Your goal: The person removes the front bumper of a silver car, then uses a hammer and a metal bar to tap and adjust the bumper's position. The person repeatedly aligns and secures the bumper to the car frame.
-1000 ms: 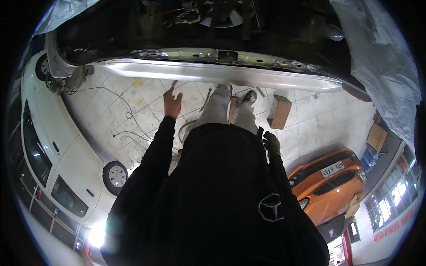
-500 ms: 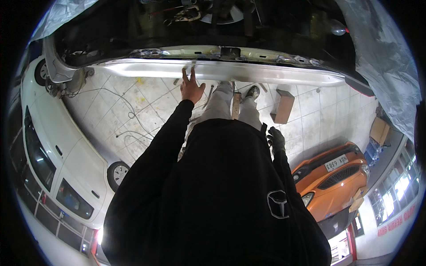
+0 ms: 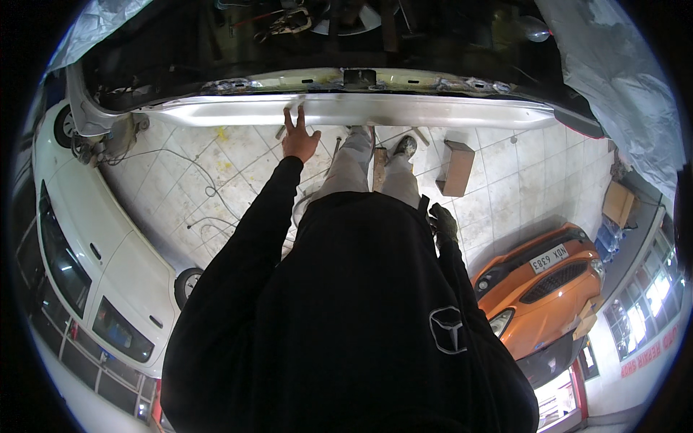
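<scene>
A long silver body panel (image 3: pixel 433 113) runs across the top of the view, along the edge of a car's open dark compartment (image 3: pixel 216 61). My left hand (image 3: pixel 299 137) is bare and open, its fingers spread. Two of its fingertips rest against the face of the panel, left of the middle; nothing is held. Down beside my right hip hangs my right hand (image 3: pixel 444 224) in a dark, stained glove. Its fingers are loosely bent and apart, with no object seen in them, though part of the hand is in shadow.
A brown box-like block (image 3: pixel 456 169) stands on the tiled floor (image 3: pixel 491 184) right of my feet. Hoses (image 3: pixel 210 191) snake over the left side. A white car (image 3: pixel 119 238) is at left, an orange car (image 3: pixel 545 289) at lower right. Plastic sheeting (image 3: pixel 613 86) drapes at upper right.
The view has shifted slightly. My left hand has moved a little left along the panel, its fingers still spread on it. My right hand stays low at my side.
</scene>
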Motion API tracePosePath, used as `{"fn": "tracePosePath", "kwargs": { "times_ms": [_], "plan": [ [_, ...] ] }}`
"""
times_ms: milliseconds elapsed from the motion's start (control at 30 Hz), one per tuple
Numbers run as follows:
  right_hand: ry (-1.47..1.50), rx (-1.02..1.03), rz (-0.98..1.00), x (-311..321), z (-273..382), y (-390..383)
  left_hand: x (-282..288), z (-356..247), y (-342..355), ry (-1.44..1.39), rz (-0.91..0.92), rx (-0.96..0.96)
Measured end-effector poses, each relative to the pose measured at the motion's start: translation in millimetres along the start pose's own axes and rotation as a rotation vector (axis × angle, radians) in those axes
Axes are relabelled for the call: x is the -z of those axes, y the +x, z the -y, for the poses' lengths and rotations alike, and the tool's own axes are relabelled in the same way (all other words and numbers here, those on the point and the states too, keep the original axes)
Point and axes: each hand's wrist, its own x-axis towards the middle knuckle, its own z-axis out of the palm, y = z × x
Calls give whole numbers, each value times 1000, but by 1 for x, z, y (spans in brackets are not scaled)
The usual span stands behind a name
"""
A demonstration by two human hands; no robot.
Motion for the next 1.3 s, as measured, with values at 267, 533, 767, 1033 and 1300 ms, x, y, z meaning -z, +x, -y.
{"fn": "tracePosePath", "kwargs": {
  "times_ms": [267,533,767,1033,1300],
  "plan": [
    [-1,13,63,25,13,17,-61,90,-31,-23,-203,-109],
    [-88,144,78,89,6,62,49,-123,-213,-981,242,-217],
    [-170,188,120,130,12,91,174,-319,-389,-981,116,-1311],
    [-175,290,84,173,3,114,187,-344,-450,-393,330,-1784],
    [-713,1007,-315,221,62,174,93,-366,-381,-739,-49,-1213]
  ]
}}
